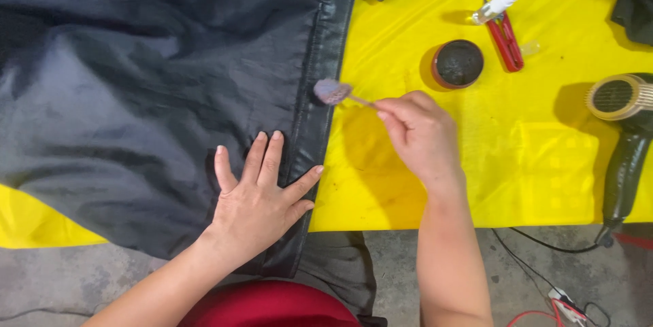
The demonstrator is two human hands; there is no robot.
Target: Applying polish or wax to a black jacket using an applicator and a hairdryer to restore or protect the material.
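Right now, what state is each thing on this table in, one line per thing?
Left hand: flat, fingers spread, pressing the dark garment.
Right hand: pinching a small brush above the garment's edge.
Round tin: open, dark paste inside.
Red snips: lying closed.
Hair dryer: lying on the yellow cloth, corded.

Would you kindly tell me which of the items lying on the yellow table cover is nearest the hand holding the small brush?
The round red-rimmed tin of dark paste, just beyond the right hand; the red snips and black hair dryer lie farther right.
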